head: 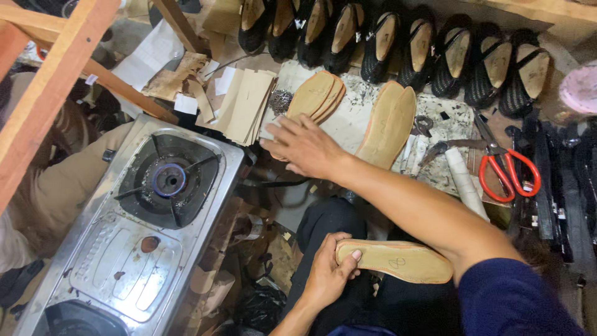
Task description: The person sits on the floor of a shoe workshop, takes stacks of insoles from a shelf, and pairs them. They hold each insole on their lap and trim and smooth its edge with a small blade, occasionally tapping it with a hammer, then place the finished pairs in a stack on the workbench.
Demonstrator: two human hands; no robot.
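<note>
My left hand (328, 274) grips the heel end of a tan insole (398, 261) over my lap, fingers curled under it and thumb pressed on top; the insole lies flat, running rightward beneath my right forearm. My right arm reaches across to the work surface, and my right hand (303, 147) rests palm down with fingers spread, fingertips at the near end of a small stack of insoles (317, 94); I cannot tell whether it presses on them or only touches. Just right of that stack lies a pair of larger insoles (390, 123), overlapping, on a stained white sheet (348, 118). Left of my right hand sits a pile of tan card pieces (247, 104). Farther left, a steel gas stove (140, 230) with one burner (169, 180) unlit. Along the top edge, a row of black woven shoes (410, 46) with tan linings, toes pointing away from me. To the right, red-handled scissors (507, 167) lie on the sheet, with a white rolled tube (463, 180) just beside them. Black straps (559, 180) are laid at far right.
</note>
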